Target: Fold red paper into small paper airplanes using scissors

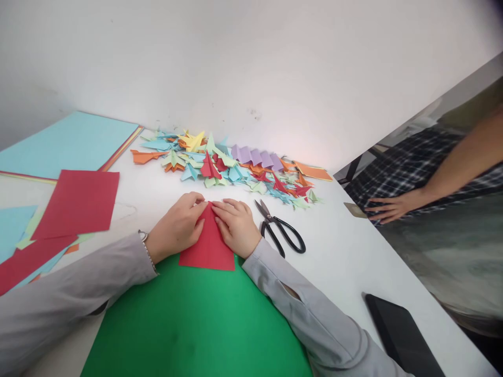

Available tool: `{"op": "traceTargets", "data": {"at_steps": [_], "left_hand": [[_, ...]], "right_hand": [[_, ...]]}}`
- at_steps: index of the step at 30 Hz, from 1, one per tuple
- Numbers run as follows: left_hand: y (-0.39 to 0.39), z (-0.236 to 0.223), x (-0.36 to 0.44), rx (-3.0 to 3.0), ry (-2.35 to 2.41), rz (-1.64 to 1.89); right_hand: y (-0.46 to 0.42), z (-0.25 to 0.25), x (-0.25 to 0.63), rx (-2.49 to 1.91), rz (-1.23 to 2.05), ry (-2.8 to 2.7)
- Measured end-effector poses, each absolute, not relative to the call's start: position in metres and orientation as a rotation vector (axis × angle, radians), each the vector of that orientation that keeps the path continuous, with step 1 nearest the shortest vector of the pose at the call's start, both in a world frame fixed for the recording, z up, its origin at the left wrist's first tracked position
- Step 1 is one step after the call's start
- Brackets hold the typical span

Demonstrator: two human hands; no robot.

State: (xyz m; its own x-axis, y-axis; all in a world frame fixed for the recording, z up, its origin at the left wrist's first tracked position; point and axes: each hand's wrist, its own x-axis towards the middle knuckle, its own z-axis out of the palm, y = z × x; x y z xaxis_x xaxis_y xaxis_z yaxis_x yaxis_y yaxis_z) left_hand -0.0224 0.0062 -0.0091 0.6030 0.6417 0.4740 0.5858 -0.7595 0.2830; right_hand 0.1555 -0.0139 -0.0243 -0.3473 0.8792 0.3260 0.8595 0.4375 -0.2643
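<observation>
A sheet of red paper [207, 248] lies on the green mat [196, 324], its far end narrowed to a peak by folded-in corners. My left hand [175, 225] is closed, its thumb and curled fingers pressing the paper's left edge near the peak. On the right edge, the fingers of my right hand [238, 225] press down close to the same peak. Fingertips of both hands nearly meet there and partly hide the folds. Black-handled scissors [281, 230] lie with blades slightly apart, just right of my right hand.
Many small folded paper planes [210, 166] are heaped along the wall. Large blue sheets [70, 144] and cut red paper [80, 201] lie at left. A black phone or tablet [401, 330] rests near the right edge. Another person's hand [401, 205] is beside the table.
</observation>
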Motion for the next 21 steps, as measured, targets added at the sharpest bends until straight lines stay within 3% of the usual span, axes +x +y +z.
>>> {"op": "traceTargets", "data": {"at_steps": [21], "left_hand": [[0.0079,-0.0091,-0.0217,2.892,0.942,0.673]], "right_hand": [[-0.0161,-0.0237,0.1545,-1.53,0.022,-2.325]]}}
